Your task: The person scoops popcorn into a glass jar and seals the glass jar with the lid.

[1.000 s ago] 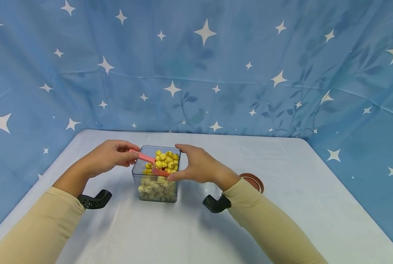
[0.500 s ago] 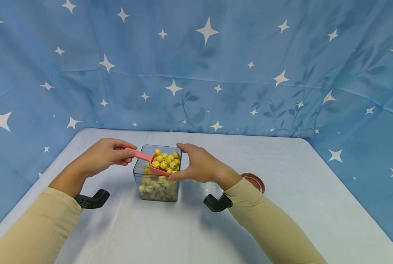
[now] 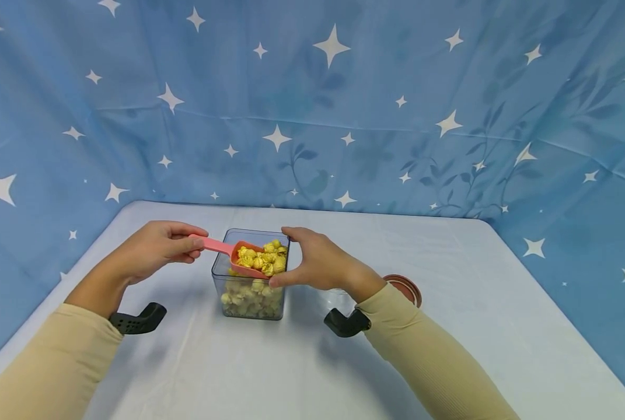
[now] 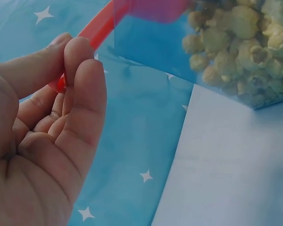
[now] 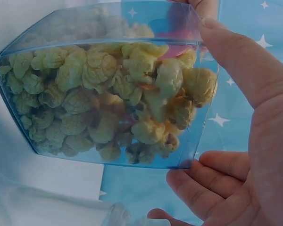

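My left hand [image 3: 157, 249] pinches the handle of a pink scoop [image 3: 215, 244] between thumb and fingers; the left wrist view shows this grip on the scoop handle [image 4: 104, 26] closely. The scoop's bowl, loaded with yellow popcorn [image 3: 252, 259], lies within the top of a clear square box [image 3: 219, 276]. More popcorn [image 5: 99, 94] fills much of the box, as the right wrist view shows. My right hand [image 3: 320, 261] holds the box at its right side, thumb at the near corner and fingers at the far one. In the right wrist view, part of the scoop is blurred behind the box wall.
A clear, bottle-like container [image 5: 61, 209] lies beside the box, mostly hidden behind my right wrist in the head view. A round reddish-brown lid-like disc [image 3: 404, 287] rests to the right, partly covered by the sleeve. A blue starry curtain [image 3: 312, 116] hangs behind the white table [image 3: 228, 373].
My left hand has drawn back leftward with the scoop, whose bowl has come up to the popcorn's surface and shows its load. The right hand stays on the box.
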`<state>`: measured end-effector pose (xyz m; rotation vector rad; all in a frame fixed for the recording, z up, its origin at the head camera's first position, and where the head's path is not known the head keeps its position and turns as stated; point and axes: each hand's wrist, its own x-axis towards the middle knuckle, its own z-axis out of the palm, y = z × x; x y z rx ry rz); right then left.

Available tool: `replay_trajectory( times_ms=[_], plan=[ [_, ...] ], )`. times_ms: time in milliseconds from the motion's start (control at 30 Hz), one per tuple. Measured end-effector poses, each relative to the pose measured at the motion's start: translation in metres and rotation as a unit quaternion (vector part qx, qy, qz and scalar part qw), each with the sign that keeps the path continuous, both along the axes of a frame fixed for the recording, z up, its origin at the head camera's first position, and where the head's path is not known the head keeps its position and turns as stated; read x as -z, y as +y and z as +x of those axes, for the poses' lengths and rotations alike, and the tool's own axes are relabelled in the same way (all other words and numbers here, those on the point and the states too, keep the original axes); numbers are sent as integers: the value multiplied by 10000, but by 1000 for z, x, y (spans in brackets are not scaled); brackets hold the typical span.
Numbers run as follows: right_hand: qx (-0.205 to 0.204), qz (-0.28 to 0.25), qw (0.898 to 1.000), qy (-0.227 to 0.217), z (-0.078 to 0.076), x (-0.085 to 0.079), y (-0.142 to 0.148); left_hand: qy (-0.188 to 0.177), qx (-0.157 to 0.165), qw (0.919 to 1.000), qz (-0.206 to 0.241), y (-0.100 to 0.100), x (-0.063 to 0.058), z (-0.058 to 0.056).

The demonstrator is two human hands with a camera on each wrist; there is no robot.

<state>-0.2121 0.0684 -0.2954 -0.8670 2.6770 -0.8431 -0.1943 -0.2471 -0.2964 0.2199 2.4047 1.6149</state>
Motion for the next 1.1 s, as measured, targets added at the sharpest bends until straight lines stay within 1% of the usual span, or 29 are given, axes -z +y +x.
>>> replay_trajectory(
  times_ms=[100, 167, 333, 633, 800, 933, 1100],
  plan=[
    [-8, -7, 10000, -9, 0, 0, -1, -4, 33, 9999, 140, 2, 2, 0],
    [-18, -5, 10000, -10, 0, -1, -1, 4, 114, 9997, 198, 5, 3, 0],
    [-21, -23, 10000, -42, 0, -1, 0, -9, 250, 9995, 213, 11, 6, -3],
    [69, 1, 10000, -72, 1, -1, -1, -18, 54, 9998, 175, 4, 4, -2],
    [108, 34, 9999, -58, 1, -1, -1, -42, -97, 9997, 240, -2, 4, 0],
    [107, 5, 9999, -87, 1, -1, -1, -38, -137, 9993, 352, -4, 5, 0],
    [72, -7, 9999, -79, 1, -1, -1, -52, -120, 9988, 477, -1, 9, 0]
  ],
)
